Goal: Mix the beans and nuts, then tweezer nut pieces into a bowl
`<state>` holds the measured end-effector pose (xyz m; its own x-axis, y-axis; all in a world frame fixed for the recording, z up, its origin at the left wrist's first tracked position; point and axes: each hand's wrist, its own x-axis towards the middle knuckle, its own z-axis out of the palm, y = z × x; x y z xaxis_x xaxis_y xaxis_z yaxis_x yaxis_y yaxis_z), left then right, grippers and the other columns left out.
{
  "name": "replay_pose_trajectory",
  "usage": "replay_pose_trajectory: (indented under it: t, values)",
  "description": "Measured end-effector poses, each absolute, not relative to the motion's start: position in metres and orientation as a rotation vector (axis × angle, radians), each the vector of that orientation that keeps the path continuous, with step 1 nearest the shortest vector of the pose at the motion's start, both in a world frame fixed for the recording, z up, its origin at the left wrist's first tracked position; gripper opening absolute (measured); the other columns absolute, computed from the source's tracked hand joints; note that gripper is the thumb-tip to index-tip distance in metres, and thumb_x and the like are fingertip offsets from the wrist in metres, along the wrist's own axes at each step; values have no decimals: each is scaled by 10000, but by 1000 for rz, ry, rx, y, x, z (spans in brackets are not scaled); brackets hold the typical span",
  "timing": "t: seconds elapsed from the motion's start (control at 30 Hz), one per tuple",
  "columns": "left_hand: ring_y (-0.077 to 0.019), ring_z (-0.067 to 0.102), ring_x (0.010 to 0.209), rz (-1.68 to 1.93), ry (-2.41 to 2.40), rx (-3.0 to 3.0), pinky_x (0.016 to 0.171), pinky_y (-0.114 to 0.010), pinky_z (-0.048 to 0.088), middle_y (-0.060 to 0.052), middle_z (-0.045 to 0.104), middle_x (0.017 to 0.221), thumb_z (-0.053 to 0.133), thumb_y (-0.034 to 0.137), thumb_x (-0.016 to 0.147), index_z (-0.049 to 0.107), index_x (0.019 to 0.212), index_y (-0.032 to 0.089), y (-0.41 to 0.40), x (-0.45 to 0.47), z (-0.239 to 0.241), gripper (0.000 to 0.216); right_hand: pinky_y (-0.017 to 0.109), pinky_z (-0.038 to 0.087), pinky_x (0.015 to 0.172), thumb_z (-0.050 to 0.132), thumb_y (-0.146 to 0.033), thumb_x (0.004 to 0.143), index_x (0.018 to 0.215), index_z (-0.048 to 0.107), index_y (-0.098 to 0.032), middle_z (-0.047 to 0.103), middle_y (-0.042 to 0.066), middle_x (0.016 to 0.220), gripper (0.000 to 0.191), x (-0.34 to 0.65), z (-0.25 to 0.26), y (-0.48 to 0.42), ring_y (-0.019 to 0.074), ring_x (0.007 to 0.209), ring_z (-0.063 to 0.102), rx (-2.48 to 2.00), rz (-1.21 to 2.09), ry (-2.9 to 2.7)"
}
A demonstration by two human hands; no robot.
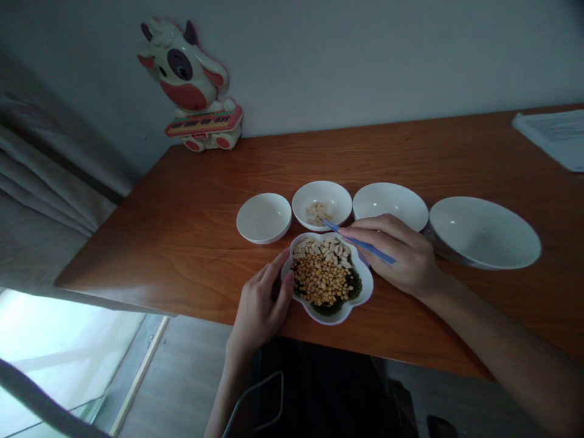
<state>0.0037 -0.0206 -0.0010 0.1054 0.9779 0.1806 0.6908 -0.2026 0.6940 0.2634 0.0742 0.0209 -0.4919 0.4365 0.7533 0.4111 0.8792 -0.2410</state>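
Note:
A flower-shaped white bowl [360, 298] sits at the table's near edge, filled with yellow beans, pale seeds and dark green beans. My left hand [260, 304] curls round its left rim. My right hand [401, 252] is closed on blue tweezers [360, 243], whose tip reaches over the rim of a small white bowl [340, 204] holding several pale seeds. Whether the tip grips a seed I cannot make out.
Empty white bowls stand in the row: a small one [263, 217] at the left, a wider one [390, 204] and a large one [484, 232] at the right. A toy cow [191, 79] stands against the wall. Papers [554, 137] lie far right. The wooden table [182, 243] ends left.

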Motion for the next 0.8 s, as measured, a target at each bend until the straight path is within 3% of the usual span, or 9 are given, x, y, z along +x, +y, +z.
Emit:
replay_pose_trajectory:
  t: [0.3, 0.8]
  values:
    - [-228, 695, 1193, 867, 1611, 1943, 993, -341, 568, -98, 688, 1372, 481, 327, 1070, 501, 1492, 214, -22, 4, 0, 438, 365, 610, 861, 683, -89, 905, 1195, 650, -165, 744, 105, 1105, 302, 266, 15, 80, 203, 993, 715, -581, 31, -2201]
    - [-244, 671, 1250, 885, 1589, 1931, 1048, -392, 563, -116, 673, 1400, 482, 317, 1066, 512, 1481, 202, -20, 4, 0, 432, 333, 580, 751, 684, -70, 886, 1168, 692, -154, 784, 62, 1031, 294, 273, 20, 83, 169, 848, 678, -347, -162, -2405]
